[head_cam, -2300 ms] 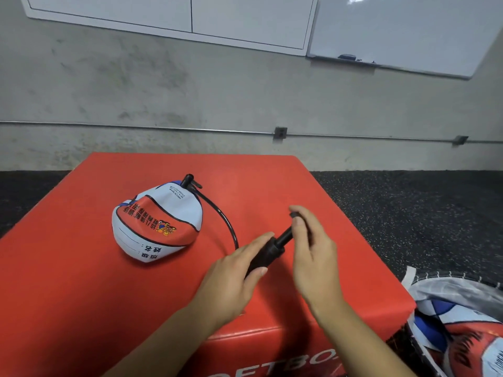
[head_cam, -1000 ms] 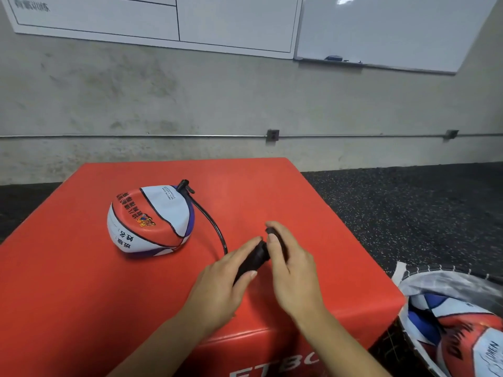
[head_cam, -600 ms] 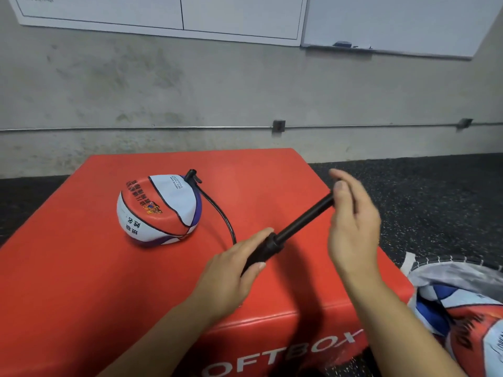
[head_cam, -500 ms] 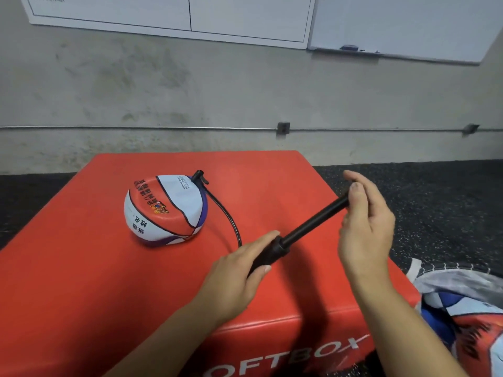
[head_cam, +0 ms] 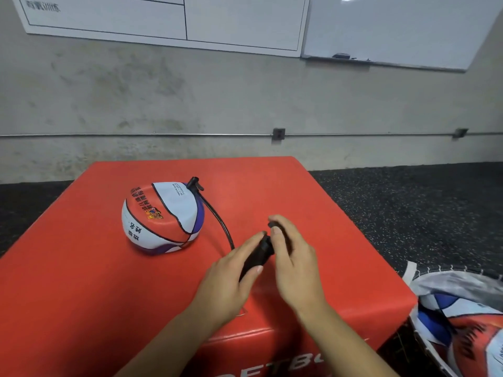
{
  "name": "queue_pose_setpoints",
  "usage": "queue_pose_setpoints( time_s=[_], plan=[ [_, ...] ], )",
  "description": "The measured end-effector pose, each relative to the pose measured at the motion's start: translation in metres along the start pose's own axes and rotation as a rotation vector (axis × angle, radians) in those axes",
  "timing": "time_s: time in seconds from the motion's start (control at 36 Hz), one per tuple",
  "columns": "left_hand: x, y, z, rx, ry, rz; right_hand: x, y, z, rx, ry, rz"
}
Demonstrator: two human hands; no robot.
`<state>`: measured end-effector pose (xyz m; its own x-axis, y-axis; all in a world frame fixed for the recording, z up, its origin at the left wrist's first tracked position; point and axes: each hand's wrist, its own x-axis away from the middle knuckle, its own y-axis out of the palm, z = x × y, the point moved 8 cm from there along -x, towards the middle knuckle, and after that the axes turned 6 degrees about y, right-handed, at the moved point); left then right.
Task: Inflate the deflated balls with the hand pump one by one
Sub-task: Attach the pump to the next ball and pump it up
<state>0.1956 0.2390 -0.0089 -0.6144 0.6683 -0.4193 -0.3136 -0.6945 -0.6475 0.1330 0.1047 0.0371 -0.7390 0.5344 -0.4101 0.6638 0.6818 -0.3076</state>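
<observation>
At the bottom of the frame two bare forearms reached up from the near edge toward the middle. The left hand (head_cam: 231,278) was wrapped around the black barrel of the hand pump (head_cam: 255,254), thumb along its near side, fingers curled over the far side. The right hand (head_cam: 294,257) was clenched around the pump's handle end, its fingertips hooked over the top — the two hands sat almost touching, with only a short length of black showing between them. Both rested low over the red tabletop (head_cam: 81,295), a padded box with white lettering partly visible on its near face.

At the lower right corner, off the box and on the floor, lay a net bag (head_cam: 460,295) with clear plastic and at least one more ball (head_cam: 468,338) in red, white and blue, cut off by the frame edge.

From the pump a thin black hose (head_cam: 217,216) curved up and left across the tabletop to a black nozzle fitting at the top right of the ball (head_cam: 163,216). That ball sat left of centre, well apart from the hands, its base flattened against the red surface — red, white and purple panels with printed text.

Beyond the box ran dark speckled flooring (head_cam: 408,208), then a grey concrete wall (head_cam: 190,99) with a thin conduit across it, and whiteboards (head_cam: 394,28) along the top of the frame.
</observation>
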Motion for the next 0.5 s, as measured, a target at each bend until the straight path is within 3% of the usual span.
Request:
queue_pose_setpoints(
  time_s=[0.22,0.39,0.5],
  plan=[
    [-0.003,0.003,0.007,-0.026,0.027,-0.037,-0.008,-0.033,-0.002,0.139,-0.016,0.028],
    [-0.004,0.008,0.016,-0.075,0.044,-0.078,-0.031,-0.102,-0.013,-0.07,-0.044,0.319],
    [-0.002,0.007,0.016,-0.076,0.054,-0.086,-0.037,-0.109,0.001,-0.195,0.0,0.382]
  ],
)
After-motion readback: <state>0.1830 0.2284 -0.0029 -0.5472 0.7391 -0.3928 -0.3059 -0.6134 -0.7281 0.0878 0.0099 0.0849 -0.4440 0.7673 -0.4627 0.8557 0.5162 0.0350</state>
